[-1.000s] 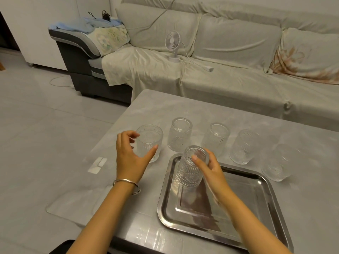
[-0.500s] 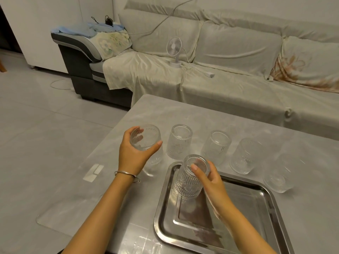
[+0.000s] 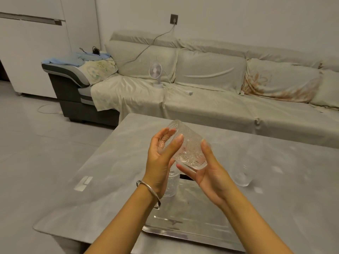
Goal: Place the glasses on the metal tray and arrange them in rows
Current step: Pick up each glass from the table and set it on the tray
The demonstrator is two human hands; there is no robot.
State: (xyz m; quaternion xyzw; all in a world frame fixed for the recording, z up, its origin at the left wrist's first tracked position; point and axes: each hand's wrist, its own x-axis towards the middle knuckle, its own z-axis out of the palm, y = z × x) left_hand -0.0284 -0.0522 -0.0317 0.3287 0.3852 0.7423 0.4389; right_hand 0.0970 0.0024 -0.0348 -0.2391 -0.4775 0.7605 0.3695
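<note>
With the clear, cut-pattern drinking glass [image 3: 185, 147] held tilted in mid-air between the curled fingers of the left hand [image 3: 161, 158] and right hand [image 3: 207, 173], bring it upright and lower it onto the flat silver metal tray [image 3: 185, 233] below the fingers, beside the ribbed clear glass [image 3: 170, 184].

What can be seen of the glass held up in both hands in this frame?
The held glass is a clear, short tumbler with an embossed, cut-looking pattern on its wall and base. It looks empty and is tilted, rim up and away to the left, base toward the camera. It is lifted above the table, over the far end of the metal tray. The left hand wraps its rim end; the right hand cups it from below.
</note>
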